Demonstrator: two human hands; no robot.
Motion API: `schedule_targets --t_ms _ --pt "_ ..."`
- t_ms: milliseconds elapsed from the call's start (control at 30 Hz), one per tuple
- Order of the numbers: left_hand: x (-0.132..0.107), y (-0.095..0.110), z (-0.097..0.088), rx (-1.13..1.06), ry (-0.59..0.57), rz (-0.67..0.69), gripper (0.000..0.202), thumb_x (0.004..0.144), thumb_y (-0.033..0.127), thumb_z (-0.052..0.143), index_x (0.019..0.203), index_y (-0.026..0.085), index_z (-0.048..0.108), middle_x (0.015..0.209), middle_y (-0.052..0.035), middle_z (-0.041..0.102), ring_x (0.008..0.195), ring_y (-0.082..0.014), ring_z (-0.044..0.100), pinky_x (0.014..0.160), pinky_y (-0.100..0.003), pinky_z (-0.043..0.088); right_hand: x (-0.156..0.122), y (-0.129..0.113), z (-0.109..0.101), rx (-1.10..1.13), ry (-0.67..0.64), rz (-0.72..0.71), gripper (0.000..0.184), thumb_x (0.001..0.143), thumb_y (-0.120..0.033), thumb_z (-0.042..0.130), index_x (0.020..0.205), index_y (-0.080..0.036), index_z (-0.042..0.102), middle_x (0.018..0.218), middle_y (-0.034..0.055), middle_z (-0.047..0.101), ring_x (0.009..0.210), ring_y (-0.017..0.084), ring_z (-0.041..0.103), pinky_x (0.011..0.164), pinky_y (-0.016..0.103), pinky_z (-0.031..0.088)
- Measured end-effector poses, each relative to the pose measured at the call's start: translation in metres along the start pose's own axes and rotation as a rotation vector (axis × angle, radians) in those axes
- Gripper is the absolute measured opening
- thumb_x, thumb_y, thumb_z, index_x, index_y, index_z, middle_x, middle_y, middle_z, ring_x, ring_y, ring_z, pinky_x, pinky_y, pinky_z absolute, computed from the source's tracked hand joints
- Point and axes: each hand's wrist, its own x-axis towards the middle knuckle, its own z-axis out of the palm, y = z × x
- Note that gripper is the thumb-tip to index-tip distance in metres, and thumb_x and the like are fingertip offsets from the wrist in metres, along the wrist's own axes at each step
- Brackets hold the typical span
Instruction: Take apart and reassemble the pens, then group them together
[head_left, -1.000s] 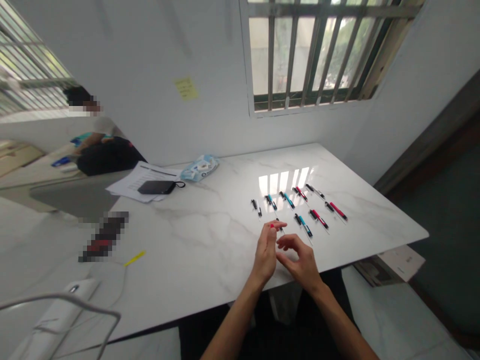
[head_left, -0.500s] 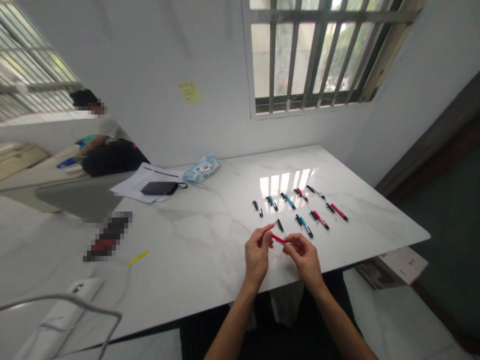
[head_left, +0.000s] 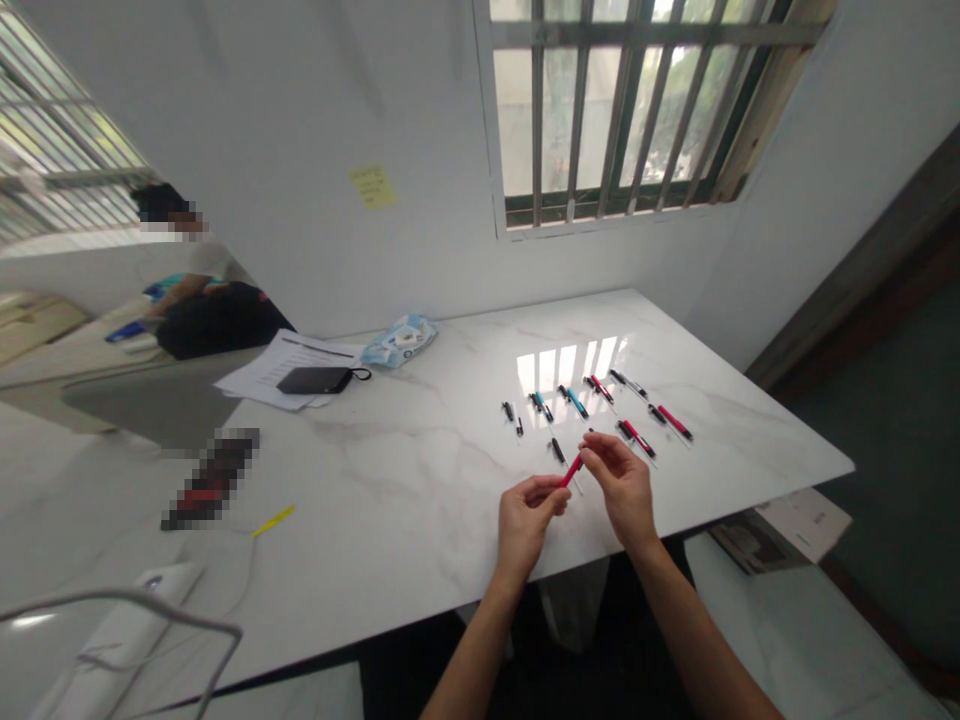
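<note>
A slim red pen barrel [head_left: 572,470] is held just above the front of the white table, slanting from lower left to upper right. My left hand [head_left: 527,518] pinches its lower end. At the upper end, my right hand [head_left: 624,488] is closed with thumb and fingertips on it. Just behind lie a black pen part [head_left: 556,452] and a thin white refill [head_left: 575,482]. My right hand partly covers the spot beside them. Farther back, pen parts lie in small groups, among them a blue barrel [head_left: 577,402], a red barrel [head_left: 639,438] and another red barrel [head_left: 675,422].
The marble-patterned table [head_left: 420,500] also bears papers [head_left: 255,370], a black pouch [head_left: 315,380], a blue-white packet [head_left: 400,341] and a yellow strip [head_left: 274,520]. A white power strip [head_left: 127,640] lies at left front. Another person [head_left: 214,262] sits at far left. A box [head_left: 780,530] stands right, below the table.
My right hand has moved up and my left hand slightly down. The red pen barrel, which sloped down to the right, now slopes up to the right. The view has shifted slightly.
</note>
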Motion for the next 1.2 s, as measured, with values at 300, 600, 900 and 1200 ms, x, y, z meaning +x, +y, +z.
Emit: schedule_targets --t_ms 300,600,900,1200 --pt "0.010 -0.009 -0.007 0.156 0.062 0.133 0.022 0.077 0.034 0.079 0.086 0.015 0.073 0.079 -0.0054 0.075 0.072 -0.0172 0.070 0.071 -0.029 0.057 0.004 0.010 -0.026 -0.142 0.105 -0.127 0.026 0.082 -0.041 0.079 0.090 -0.019 0.067 0.092 0.0055 0.072 0.086 0.021 0.071 0.083 0.037 0.061" --pt "0.028 -0.001 -0.012 0.296 0.121 0.197 0.016 0.080 0.031 0.073 0.085 0.017 0.067 0.076 -0.0008 0.069 0.068 -0.0149 0.066 0.066 -0.025 0.053 -0.013 0.033 -0.035 -0.491 0.002 -0.242 0.016 0.090 -0.036 0.068 0.090 -0.021 0.070 0.094 0.0061 0.070 0.084 0.021 0.071 0.081 0.037 0.065" --pt "0.031 0.002 -0.006 0.424 0.137 0.268 0.015 0.081 0.033 0.074 0.082 0.019 0.070 0.080 -0.0023 0.071 0.071 -0.0161 0.066 0.067 -0.027 0.053 -0.014 0.029 -0.029 -0.695 0.028 -0.204 0.028 0.094 -0.048 0.064 0.085 -0.021 0.069 0.079 0.0042 0.074 0.069 0.020 0.070 0.072 0.033 0.057" --pt "0.035 -0.001 -0.005 0.385 0.112 0.309 0.018 0.085 0.030 0.070 0.099 0.019 0.073 0.079 -0.0004 0.070 0.067 -0.0136 0.064 0.064 -0.024 0.051 -0.012 0.032 -0.026 -0.899 0.029 -0.236 0.046 0.095 -0.062 0.056 0.075 -0.022 0.065 0.063 0.0024 0.068 0.054 0.018 0.062 0.061 0.030 0.044"
